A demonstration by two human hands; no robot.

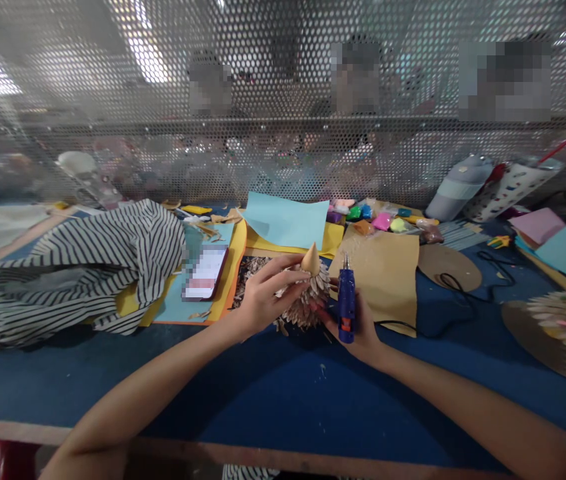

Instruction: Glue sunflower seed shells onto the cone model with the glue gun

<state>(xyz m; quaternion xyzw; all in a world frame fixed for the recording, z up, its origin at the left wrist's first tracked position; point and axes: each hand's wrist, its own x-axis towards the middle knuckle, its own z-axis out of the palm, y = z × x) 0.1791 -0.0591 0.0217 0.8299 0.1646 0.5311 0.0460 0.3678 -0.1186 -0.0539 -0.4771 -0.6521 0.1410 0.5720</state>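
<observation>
at centre frame, the left hand (pixel 267 297) grips a scale-covered cone (pixel 310 300); the right hand (pixel 365 340) holds a blue glue gun (pixel 347 307) upright just beside it.

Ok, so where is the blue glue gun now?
In the head view, the blue glue gun stands in the right hand, just right of the scaly craft cone, with a tan paper sheet behind it.
</observation>
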